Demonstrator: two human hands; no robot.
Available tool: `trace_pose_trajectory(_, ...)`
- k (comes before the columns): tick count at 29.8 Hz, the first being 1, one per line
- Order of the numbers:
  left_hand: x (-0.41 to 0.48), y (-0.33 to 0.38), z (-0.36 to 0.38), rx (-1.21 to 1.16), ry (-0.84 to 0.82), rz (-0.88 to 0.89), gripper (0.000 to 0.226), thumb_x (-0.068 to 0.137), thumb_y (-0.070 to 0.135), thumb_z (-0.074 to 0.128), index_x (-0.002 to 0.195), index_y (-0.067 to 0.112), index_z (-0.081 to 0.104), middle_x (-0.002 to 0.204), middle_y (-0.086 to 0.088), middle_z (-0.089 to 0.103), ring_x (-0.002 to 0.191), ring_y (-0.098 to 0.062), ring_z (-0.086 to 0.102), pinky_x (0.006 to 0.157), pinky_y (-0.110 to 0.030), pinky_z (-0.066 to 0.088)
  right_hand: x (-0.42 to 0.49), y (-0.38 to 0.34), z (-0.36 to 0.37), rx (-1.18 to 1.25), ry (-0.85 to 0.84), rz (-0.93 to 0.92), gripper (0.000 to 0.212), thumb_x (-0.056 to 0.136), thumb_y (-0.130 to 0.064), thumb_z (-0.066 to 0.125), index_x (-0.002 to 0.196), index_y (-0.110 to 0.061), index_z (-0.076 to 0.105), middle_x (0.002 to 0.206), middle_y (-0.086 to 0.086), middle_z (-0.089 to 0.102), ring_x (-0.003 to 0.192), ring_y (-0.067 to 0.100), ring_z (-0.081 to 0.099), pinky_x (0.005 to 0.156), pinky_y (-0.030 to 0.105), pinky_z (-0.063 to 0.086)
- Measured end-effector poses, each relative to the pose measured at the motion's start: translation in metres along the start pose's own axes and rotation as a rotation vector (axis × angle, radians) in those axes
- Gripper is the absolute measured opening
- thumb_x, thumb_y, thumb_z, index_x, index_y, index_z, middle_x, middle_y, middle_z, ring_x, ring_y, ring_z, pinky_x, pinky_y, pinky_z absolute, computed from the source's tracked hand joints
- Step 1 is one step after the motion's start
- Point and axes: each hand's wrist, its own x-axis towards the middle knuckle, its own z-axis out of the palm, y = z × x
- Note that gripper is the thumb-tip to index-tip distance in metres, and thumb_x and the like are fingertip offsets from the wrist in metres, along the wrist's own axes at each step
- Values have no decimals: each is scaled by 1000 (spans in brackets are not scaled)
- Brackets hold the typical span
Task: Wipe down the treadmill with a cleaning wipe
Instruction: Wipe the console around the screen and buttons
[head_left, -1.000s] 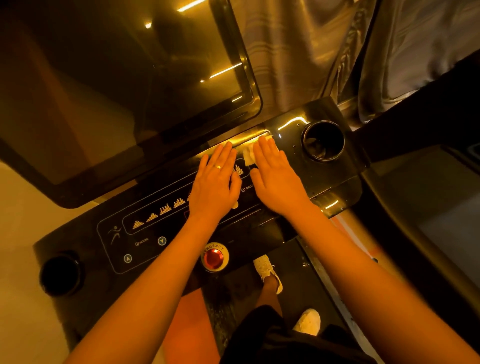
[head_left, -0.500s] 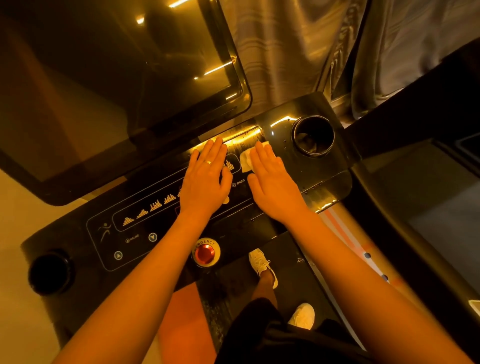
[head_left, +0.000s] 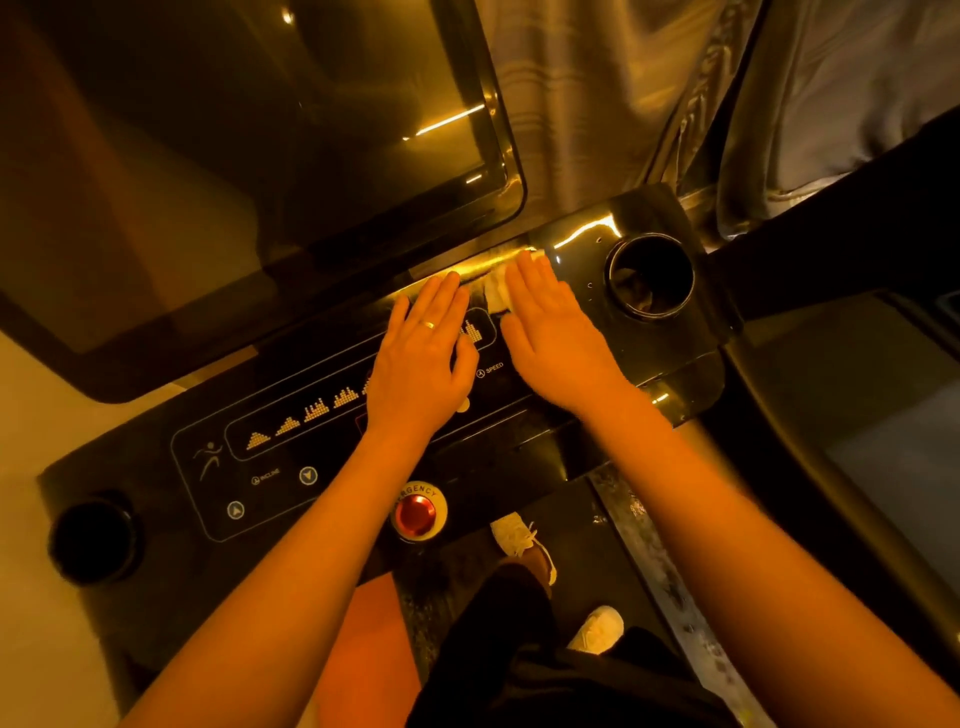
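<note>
Leans over the black treadmill console (head_left: 332, 467) in amber light, both palms down on its glossy panel. Lays the left hand (head_left: 421, 364) flat across the row of printed programme graphs, fingers (head_left: 441, 306) straight and close together, gripping nothing, a ring (head_left: 427, 325) on one of them. Presses the right hand (head_left: 558, 343) just beside it, fingers (head_left: 535, 283) straight and flat on a crumpled white cleaning wipe (head_left: 494, 296), pinning it to the panel rather than curling round it. Pins the wipe at the console's far edge, just below the lower right corner of the large dark screen (head_left: 234, 156), between the left hand's fingertips and the right cup holder (head_left: 652, 275), with most of it hidden under the hand. Shows a red emergency button (head_left: 415, 514) at the console's near edge, beside the left forearm, and a second cup holder (head_left: 93, 538) well apart at the far left. Stands in pale shoes (head_left: 514, 535) on the dark belt (head_left: 576, 530) below. Grey curtain (head_left: 582, 93) behind the machine.
</note>
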Motion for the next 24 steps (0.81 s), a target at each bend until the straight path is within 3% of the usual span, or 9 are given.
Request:
trace_pose_trajectory(4,0,-1,0,-10,-2,2,51,101,21,45,151,11,42,161,-6,33,152,-16,21,123,-34,4,37,-3,-3,-4,46,-47,55,105,-24,31,156,-3,25,165,19,18,155,32,8,125,44,10)
trace_pose_trajectory(7,0,-2,1,-14,-11,4,51,102,21,46,151,11,42,161,-6,33,152,-18,22,123,-36,8,17,1,0,19,9,-11,60,106,-29,26,160,-7,12,169,13,4,156,26,-4,123,35,-3)
trace_pose_trajectory(12,0,-5,3,-7,-34,3,51,102,24,42,152,11,40,162,-6,31,152,-19,22,123,-39,9,-41,7,7,48,-44,-2,63,105,-37,23,161,-19,1,167,-1,-9,155,15,-13,122,30,-9)
trace_pose_trajectory(16,0,-5,4,-3,-40,-2,52,102,27,38,152,11,40,161,-7,32,152,-20,23,123,-39,11,-7,6,3,29,-26,14,63,105,-34,24,162,-14,6,169,4,-5,153,15,-14,119,27,-12)
trace_pose_trajectory(21,1,-5,2,7,-58,-21,52,103,27,39,152,12,40,161,-6,32,152,-19,22,124,-40,11,41,1,-4,5,37,-26,57,107,-24,33,159,-6,20,168,15,12,156,26,0,124,40,2)
trace_pose_trajectory(24,1,-1,2,20,-58,-35,52,104,29,40,153,12,39,162,-6,31,152,-19,20,124,-40,10,15,10,-2,34,11,-44,60,108,-26,32,161,-10,11,169,10,1,153,17,-12,122,34,-4)
